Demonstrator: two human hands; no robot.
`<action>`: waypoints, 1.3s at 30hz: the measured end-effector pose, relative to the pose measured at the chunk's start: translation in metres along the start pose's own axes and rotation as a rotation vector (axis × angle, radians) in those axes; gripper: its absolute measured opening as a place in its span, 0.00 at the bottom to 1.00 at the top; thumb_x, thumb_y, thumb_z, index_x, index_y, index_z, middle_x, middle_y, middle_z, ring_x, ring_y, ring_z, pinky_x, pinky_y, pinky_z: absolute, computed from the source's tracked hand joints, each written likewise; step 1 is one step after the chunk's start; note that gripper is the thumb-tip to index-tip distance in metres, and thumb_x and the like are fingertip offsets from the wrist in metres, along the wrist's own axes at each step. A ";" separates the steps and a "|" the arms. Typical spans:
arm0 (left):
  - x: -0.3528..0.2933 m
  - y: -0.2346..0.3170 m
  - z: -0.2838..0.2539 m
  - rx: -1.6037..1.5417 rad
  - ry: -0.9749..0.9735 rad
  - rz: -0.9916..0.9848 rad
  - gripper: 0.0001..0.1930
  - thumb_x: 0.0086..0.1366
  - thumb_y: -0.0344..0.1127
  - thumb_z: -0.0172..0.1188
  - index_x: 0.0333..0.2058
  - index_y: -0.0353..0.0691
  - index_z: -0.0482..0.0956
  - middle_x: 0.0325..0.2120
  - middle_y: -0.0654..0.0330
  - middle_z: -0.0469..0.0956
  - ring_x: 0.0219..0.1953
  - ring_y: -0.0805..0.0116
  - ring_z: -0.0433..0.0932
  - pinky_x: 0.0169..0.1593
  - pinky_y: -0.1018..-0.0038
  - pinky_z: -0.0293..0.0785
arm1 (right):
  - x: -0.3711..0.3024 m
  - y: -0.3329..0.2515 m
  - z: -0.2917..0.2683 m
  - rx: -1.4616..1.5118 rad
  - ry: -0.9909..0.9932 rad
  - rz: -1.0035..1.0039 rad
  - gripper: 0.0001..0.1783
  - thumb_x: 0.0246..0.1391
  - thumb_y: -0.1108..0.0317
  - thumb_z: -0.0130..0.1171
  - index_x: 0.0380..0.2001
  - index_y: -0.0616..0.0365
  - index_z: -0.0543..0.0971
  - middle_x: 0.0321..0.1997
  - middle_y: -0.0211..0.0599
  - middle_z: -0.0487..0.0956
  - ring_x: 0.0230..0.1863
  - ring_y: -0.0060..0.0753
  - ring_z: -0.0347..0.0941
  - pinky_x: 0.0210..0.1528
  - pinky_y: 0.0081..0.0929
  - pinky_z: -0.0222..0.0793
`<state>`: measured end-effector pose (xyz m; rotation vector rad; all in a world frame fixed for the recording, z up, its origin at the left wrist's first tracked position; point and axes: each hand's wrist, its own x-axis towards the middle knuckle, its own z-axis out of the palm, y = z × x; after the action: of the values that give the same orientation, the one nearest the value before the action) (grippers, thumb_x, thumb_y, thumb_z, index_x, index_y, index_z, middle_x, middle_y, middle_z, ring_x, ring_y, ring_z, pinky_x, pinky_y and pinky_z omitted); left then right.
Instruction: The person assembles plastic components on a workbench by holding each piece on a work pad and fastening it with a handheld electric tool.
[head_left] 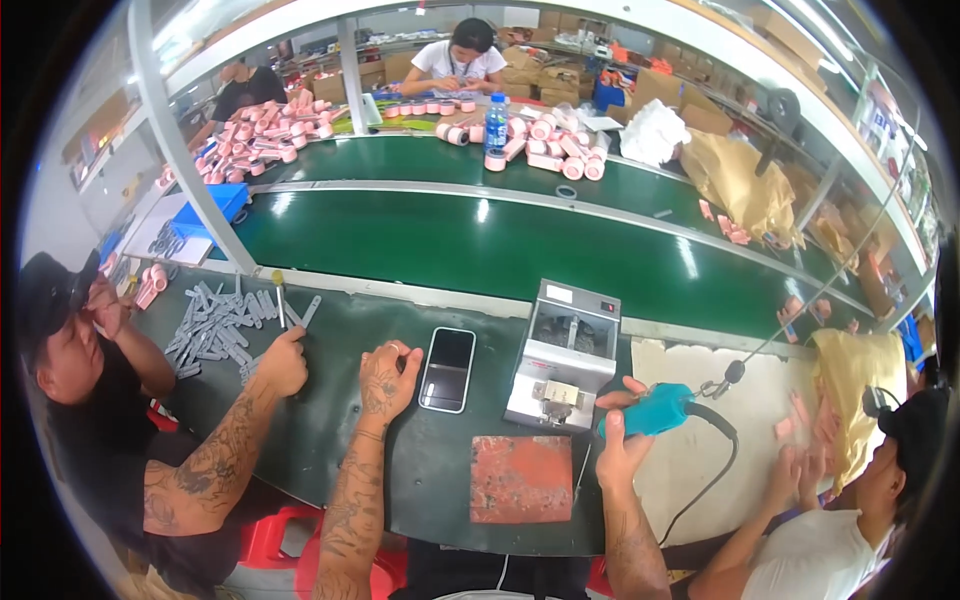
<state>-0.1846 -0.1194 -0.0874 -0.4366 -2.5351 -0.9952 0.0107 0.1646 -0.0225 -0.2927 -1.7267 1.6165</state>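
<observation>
My right hand point(622, 445) is wrapped around a teal electric screwdriver point(655, 408), which hangs from a cord and trails a dark cable. It is just right of a grey screw feeder point(565, 355) with a small block at its front. My left hand point(388, 378) rests over the dark green table, left of a phone point(447, 370) with a pale edge. Its fingers are curled, and whatever may be in them is hidden. A worn reddish mat point(520, 480) lies in front of the feeder.
At left, a co-worker's hand point(283, 362) holds a yellow-tipped tool beside a pile of grey strips point(215, 325). Another person works at right by a beige sheet point(690, 470). Beyond runs a green conveyor point(400, 235); pink parts point(560, 145) and a blue bottle point(496, 125) stand farther back.
</observation>
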 end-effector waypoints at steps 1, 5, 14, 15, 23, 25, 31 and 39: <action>0.000 0.000 0.000 0.002 -0.001 -0.004 0.14 0.66 0.45 0.63 0.29 0.41 0.77 0.29 0.61 0.80 0.34 0.59 0.78 0.45 0.62 0.66 | 0.001 0.001 -0.001 -0.034 0.004 -0.029 0.35 0.60 0.50 0.62 0.60 0.65 0.70 0.40 0.34 0.80 0.42 0.24 0.73 0.45 0.26 0.66; 0.001 0.002 -0.005 0.014 -0.024 -0.031 0.14 0.67 0.44 0.63 0.29 0.41 0.77 0.28 0.61 0.79 0.33 0.58 0.77 0.46 0.62 0.67 | 0.001 0.000 0.001 -0.013 0.000 -0.005 0.32 0.60 0.54 0.62 0.60 0.65 0.70 0.40 0.34 0.80 0.42 0.24 0.73 0.45 0.25 0.66; 0.000 0.001 -0.001 -0.002 -0.033 -0.052 0.13 0.67 0.44 0.63 0.29 0.41 0.77 0.26 0.61 0.77 0.30 0.59 0.76 0.47 0.61 0.67 | 0.000 0.003 0.001 0.041 -0.011 0.023 0.32 0.61 0.57 0.63 0.60 0.67 0.68 0.39 0.34 0.80 0.41 0.24 0.73 0.46 0.25 0.67; 0.001 0.001 -0.002 0.008 -0.034 -0.049 0.13 0.67 0.44 0.62 0.29 0.41 0.77 0.26 0.61 0.77 0.30 0.59 0.76 0.47 0.61 0.67 | 0.000 0.003 0.000 0.040 -0.009 0.028 0.32 0.61 0.57 0.63 0.60 0.67 0.68 0.39 0.34 0.80 0.41 0.24 0.73 0.46 0.25 0.67; 0.000 0.004 -0.005 0.011 -0.034 -0.060 0.13 0.67 0.44 0.62 0.29 0.41 0.77 0.26 0.61 0.77 0.29 0.59 0.76 0.46 0.61 0.66 | 0.002 0.000 0.001 0.053 -0.004 0.034 0.32 0.60 0.57 0.63 0.60 0.67 0.68 0.38 0.35 0.79 0.39 0.23 0.72 0.45 0.25 0.67; 0.001 0.004 -0.005 0.003 -0.073 -0.071 0.13 0.67 0.43 0.62 0.29 0.40 0.77 0.27 0.60 0.77 0.30 0.59 0.76 0.46 0.62 0.66 | 0.002 0.004 0.001 0.057 -0.002 0.026 0.32 0.60 0.57 0.63 0.60 0.67 0.68 0.37 0.35 0.79 0.39 0.23 0.72 0.45 0.25 0.67; 0.001 0.002 -0.004 -0.002 -0.064 -0.071 0.14 0.67 0.44 0.62 0.29 0.40 0.77 0.27 0.60 0.77 0.31 0.58 0.76 0.46 0.61 0.66 | 0.000 0.002 0.001 0.059 0.002 0.024 0.32 0.60 0.58 0.63 0.60 0.68 0.68 0.37 0.35 0.79 0.40 0.23 0.72 0.45 0.25 0.67; -0.001 0.004 -0.005 0.020 -0.041 -0.063 0.14 0.67 0.45 0.62 0.29 0.41 0.77 0.27 0.60 0.77 0.31 0.58 0.76 0.47 0.61 0.67 | 0.000 0.004 0.002 0.057 0.002 0.033 0.31 0.60 0.59 0.63 0.60 0.68 0.68 0.37 0.34 0.79 0.40 0.24 0.72 0.45 0.26 0.68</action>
<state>-0.1814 -0.1200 -0.0824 -0.3769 -2.6084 -0.9919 0.0083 0.1632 -0.0263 -0.2965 -1.6790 1.6851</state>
